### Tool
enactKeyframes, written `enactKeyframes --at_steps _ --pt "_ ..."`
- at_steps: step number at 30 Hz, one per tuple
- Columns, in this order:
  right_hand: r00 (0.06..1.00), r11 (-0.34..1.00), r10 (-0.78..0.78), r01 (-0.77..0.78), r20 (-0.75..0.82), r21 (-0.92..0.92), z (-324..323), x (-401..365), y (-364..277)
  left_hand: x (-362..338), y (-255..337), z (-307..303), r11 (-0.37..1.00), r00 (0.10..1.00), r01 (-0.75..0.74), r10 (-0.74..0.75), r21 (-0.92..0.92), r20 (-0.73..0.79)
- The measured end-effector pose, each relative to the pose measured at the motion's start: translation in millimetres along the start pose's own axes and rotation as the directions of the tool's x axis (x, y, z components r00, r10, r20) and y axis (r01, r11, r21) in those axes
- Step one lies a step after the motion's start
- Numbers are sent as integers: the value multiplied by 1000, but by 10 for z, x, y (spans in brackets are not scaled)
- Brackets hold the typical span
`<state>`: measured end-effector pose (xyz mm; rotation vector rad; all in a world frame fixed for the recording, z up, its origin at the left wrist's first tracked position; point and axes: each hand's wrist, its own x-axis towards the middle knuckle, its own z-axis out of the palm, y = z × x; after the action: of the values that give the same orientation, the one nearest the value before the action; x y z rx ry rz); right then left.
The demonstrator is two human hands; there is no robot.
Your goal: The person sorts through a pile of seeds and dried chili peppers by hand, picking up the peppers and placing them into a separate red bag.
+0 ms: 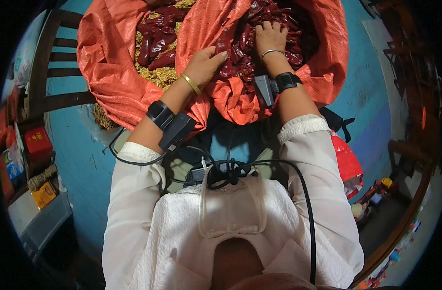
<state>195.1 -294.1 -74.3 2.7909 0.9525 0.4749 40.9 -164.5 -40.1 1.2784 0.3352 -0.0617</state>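
Two orange-red woven sacks hold glossy dark red dried chilies. In the right sack [332, 43], my right hand [270, 39] reaches palm down onto the chili pile [298, 36], its fingers slightly apart and their tips partly hidden among the chilies. My left hand [205, 65] is at the near left side of that sack's mouth, thumb and fingers closed on a dried red chili [224, 42]; the fingers are partly hidden. The left sack [105, 63] has more chilies [158, 41] lying over yellowish dry bits [158, 76]. Each forearm carries a strapped black device.
Black cables [300, 183] run from the left wrist device and across my lap. A dark wooden chair [61, 58] stands at the left on the blue floor [81, 159]. To the right are a red bag [346, 164] and a wooden frame [409, 203].
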Motion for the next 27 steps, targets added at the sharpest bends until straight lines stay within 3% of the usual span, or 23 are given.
enactKeyframes --at_steps 3,4,7,11,13,15,17,18,20,21,23,24,25,27 --pt "1000 1000 -21 21 -20 -21 -17 -57 46 79 -122 -95 990 999 -30 32 140 -13" --pt "998 999 -40 40 -38 -5 -46 -82 49 50 -77 -28 997 999 -46 47 66 -20" --pt "994 995 -81 86 -79 55 -203 -172 72 -22 36 -1 987 994 -97 101 130 -28" --pt "996 953 -90 92 -21 289 -440 -326 146 -36 301 -192 934 960 -174 231 312 -157" --pt "998 868 5 -36 65 495 -510 -410 160 16 392 -290 927 892 -375 369 28 -262" --pt "1000 842 15 -24 21 539 -572 -465 177 -43 565 -554 936 895 -349 348 48 -279" --pt "974 727 99 -211 205 653 -643 -471 176 -27 624 -784 922 858 -386 358 -3 -367" --pt "974 723 103 -214 204 656 -523 -456 169 -57 663 -864 923 859 -385 360 2 -364" --pt "967 224 35 -253 251 941 -180 -418 188 -58 712 -933 888 705 -224 433 402 -562" --pt "965 226 48 -260 256 939 -221 -429 199 -31 712 -870 888 714 -225 430 401 -552" --pt "819 -242 -136 -573 558 783 -408 -424 134 -29 703 -652 596 444 -386 789 704 -425" --pt "824 -312 -147 -564 547 765 -457 -444 109 -108 734 -402 700 576 -494 708 516 -408" --pt "820 -312 -135 -567 556 762 -439 -458 105 -64 683 -357 644 644 -514 726 567 -242" --pt "790 -309 -161 -609 591 730 -391 -476 103 -98 535 -49 728 795 -485 598 485 -103"
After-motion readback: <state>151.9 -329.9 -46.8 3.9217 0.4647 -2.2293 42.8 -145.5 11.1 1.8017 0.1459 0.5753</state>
